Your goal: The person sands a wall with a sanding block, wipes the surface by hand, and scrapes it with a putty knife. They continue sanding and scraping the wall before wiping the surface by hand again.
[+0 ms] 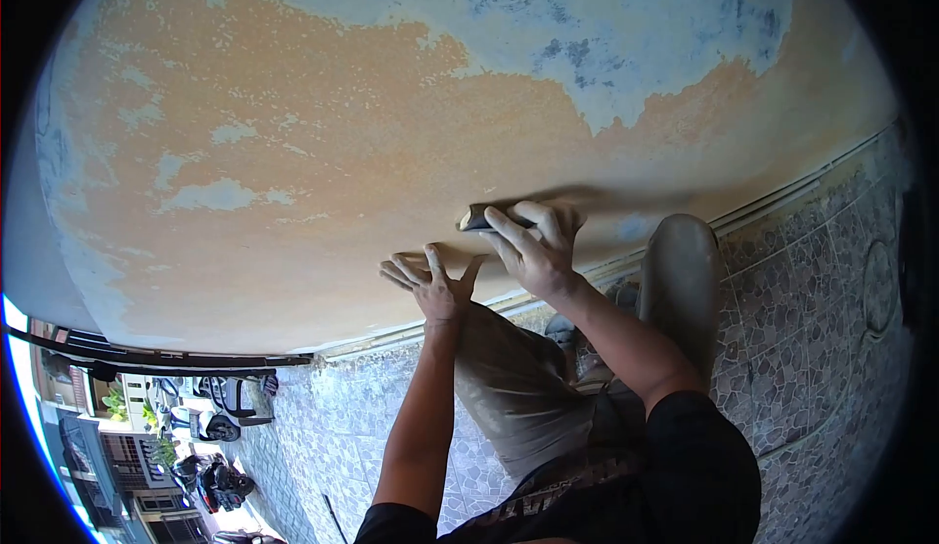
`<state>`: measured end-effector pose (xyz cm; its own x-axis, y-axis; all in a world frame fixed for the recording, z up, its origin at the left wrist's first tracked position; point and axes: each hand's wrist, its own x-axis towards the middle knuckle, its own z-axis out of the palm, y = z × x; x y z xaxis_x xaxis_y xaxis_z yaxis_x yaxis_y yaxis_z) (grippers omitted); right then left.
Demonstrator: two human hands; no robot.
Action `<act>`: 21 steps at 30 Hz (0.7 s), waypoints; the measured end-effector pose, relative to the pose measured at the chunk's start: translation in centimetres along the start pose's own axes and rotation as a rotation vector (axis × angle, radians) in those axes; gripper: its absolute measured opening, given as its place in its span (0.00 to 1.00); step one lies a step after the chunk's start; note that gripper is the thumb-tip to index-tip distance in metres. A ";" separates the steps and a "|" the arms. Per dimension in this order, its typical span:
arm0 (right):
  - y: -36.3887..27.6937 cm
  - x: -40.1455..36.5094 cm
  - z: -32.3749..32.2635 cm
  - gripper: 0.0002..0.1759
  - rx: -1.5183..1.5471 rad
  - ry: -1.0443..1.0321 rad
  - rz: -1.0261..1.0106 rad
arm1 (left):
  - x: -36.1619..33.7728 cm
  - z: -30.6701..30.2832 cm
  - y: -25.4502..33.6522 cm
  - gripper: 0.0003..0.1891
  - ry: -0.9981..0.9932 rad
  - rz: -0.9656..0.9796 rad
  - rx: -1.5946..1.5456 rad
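My right hand [541,250], dusted pale, is closed around a small sanding block [476,217], a dark sheet wrapped round a light core. The block lies against the wall [323,162], which has peach-orange and whitish patches with bluish stains above. To its left, my left hand [442,292] is spread on the same wall, fingers apart, with nothing in it. Both palms face the wall, so the block's underside is hidden. Dust also coats the fingers of my left hand.
My bent knees [685,280] in dusty trousers come close to the wall's base. A ledge [822,174] runs along the bottom of the wall. Stone-patterned floor tiles [782,348] lie below. Parked motorbikes [210,480] stand outside at lower left, beyond a dark rail [196,356].
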<state>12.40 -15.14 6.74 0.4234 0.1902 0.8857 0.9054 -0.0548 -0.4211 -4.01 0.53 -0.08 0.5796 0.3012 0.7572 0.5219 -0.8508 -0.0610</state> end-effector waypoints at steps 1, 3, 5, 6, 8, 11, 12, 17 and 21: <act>-0.1 2.5 -1.0 0.29 -0.029 0.119 0.031 | 0.2 0.0 0.2 0.68 0.008 0.000 -0.006; 0.7 7.8 -2.9 0.34 -0.029 0.344 0.158 | 0.0 0.0 0.2 0.68 0.012 -0.008 -0.002; 1.7 8.4 -2.4 0.35 0.013 0.427 0.147 | 0.3 0.1 0.5 0.69 0.023 0.001 -0.023; 1.9 6.9 -1.1 0.35 0.036 0.427 0.120 | 0.3 0.1 0.5 0.69 0.033 0.001 -0.033; 2.0 2.4 1.1 0.33 -0.093 0.237 -0.127 | 0.4 -0.1 0.5 0.69 0.009 0.003 -0.030; -0.3 2.0 0.4 0.33 -0.063 -0.047 -0.176 | 0.1 -0.1 0.3 0.70 -0.025 0.000 -0.004; -0.7 3.5 -0.3 0.33 -0.038 -0.047 -0.148 | -0.1 -0.4 0.4 0.71 -0.055 -0.019 0.024; 1.6 11.0 -1.6 0.32 0.119 0.561 0.173 | -0.2 0.4 0.1 0.72 -0.017 -0.004 0.002; 0.7 2.6 1.3 0.32 -0.027 0.175 -0.125 | 0.0 0.3 0.1 0.68 0.002 -0.007 -0.045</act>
<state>14.11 -13.38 8.47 0.3046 0.0242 0.9522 0.9508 -0.0677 -0.3024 -3.78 0.51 -0.27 0.5749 0.3063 0.7587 0.4970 -0.8673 -0.0265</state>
